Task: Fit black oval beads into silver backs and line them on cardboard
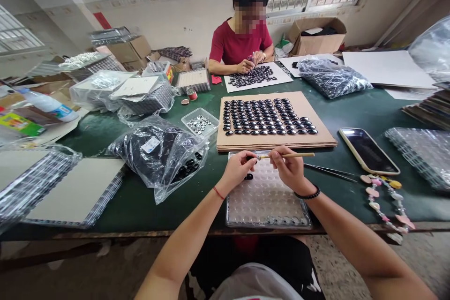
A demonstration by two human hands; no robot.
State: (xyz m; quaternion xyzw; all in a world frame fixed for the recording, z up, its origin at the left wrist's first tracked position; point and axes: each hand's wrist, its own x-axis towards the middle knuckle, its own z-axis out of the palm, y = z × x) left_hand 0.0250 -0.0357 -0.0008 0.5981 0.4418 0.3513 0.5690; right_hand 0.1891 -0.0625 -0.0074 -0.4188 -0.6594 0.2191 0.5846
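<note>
My left hand [240,168] pinches a small black oval piece [251,157] between thumb and fingers. In my right hand [287,167] is a thin wooden-handled stick [298,154], its tip touching or very close to that black piece. Both hands hover over a clear plastic tray [267,197] with rows of round pockets. Another black oval [248,176] lies on the tray, just below my left fingers. Beyond the hands, a stack of brown boards [319,137] carries rows of shiny black ovals [267,117].
A plastic bag of black pieces [151,150] and a small box of silvery parts [200,122] lie left. Tweezers [330,171], a phone [369,150] and a beaded phone strap [374,197] are at right. Across the table, a co-worker [242,42] handles black pieces on a white board [281,82].
</note>
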